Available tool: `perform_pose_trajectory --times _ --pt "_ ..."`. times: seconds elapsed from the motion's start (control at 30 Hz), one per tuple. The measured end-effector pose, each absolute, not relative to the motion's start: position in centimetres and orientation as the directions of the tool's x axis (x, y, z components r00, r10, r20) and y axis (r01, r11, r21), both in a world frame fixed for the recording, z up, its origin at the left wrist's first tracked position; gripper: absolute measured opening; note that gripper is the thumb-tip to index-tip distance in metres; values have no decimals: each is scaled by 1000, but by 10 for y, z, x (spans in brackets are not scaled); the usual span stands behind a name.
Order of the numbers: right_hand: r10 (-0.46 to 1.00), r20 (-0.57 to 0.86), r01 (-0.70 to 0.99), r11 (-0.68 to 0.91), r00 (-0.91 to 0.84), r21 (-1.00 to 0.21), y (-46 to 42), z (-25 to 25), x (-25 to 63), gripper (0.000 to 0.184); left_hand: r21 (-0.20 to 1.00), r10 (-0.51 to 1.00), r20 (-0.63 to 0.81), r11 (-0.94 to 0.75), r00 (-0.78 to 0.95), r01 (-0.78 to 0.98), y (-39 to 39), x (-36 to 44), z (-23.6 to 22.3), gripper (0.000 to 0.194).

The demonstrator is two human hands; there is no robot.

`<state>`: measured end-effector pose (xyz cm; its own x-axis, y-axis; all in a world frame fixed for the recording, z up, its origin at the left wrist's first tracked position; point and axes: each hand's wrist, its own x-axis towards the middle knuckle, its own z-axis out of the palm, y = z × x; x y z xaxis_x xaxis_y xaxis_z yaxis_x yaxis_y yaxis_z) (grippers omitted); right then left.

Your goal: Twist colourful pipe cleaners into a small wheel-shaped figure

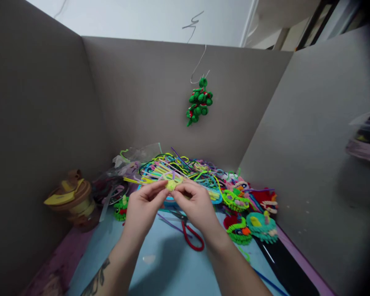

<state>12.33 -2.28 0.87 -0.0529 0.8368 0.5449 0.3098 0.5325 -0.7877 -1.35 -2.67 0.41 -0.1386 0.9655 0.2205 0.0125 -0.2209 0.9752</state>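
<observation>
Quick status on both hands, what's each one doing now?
Left hand: closed, fingertips pinching the small yellow piece from its left side.
Right hand: closed, fingertips pinching the same piece from its right side.

Left hand (143, 205): thumb (159, 199) and forefinger (154, 187) pinched.
Right hand (196, 203): mirrored pinch, just beside it.
Forearms (123, 255): slanted inward, below both pinches.

Texts, labels, brands, numbers and signs: none can be read. No lettering is made out on the brown lidded cup (82, 203), the red-handled scissors (184, 221) or the grey panels (142, 98).
</observation>
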Motion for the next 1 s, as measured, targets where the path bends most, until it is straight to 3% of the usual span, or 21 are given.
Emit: perform_pose_trajectory --times 0.3,0.43,0.57,0.67,0.83,1.0 --pt "865 492 305 498 -103 -812 -18 4 124 8 971 954 237 -235 -183 32 -26 -17 4 41" --pt "896 423 311 444 -136 -840 -12 4 134 21 963 923 269 -265 -275 51 -19 -29 3 46" --pt "913 384 361 408 -140 -839 -3 0 148 16 947 859 320 -301 -399 111 -14 -45 4 47" --pt "888 436 480 448 -144 -754 5 -5 156 13 944 830 329 -300 -449 137 -10 -54 5 48" --pt "751 655 730 494 -85 -472 16 -12 161 14 945 834 327 -291 -444 149 -7 -55 3 50" --pt "689 724 586 573 33 -572 11 -10 155 18 963 893 267 -261 -362 65 -3 -51 -3 53"
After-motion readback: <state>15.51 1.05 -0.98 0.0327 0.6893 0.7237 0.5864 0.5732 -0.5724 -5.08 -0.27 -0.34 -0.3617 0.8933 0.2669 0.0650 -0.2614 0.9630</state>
